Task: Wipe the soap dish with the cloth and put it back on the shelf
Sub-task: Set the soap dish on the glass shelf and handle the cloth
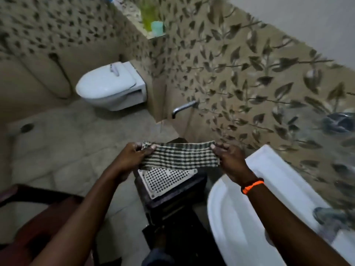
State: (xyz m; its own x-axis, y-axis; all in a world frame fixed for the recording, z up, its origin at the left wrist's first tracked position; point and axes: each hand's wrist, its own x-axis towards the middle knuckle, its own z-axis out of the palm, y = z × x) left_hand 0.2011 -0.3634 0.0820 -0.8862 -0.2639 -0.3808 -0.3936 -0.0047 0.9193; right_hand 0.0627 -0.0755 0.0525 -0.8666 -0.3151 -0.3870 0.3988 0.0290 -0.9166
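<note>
Our left hand (pixel 134 150) and right hand (pixel 228 156) each pinch an end of the cloth (pixel 179 155), stretched above the soap dish (pixel 165 179). We judge wiping hasn't begun. Next, we lower it onto what seems the perforated dish.

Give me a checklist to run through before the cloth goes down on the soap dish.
1. Cloth held at both ends, left hand and right hand: ok.
2. Cloth stretched flat between the grips: ok.
3. Soap dish in view below the cloth: ok.
4. Dish resting on the dark stand: ok.
5. A hand free to steady the dish: not ok.
6. Dish dirty or wet: cannot tell.
</note>
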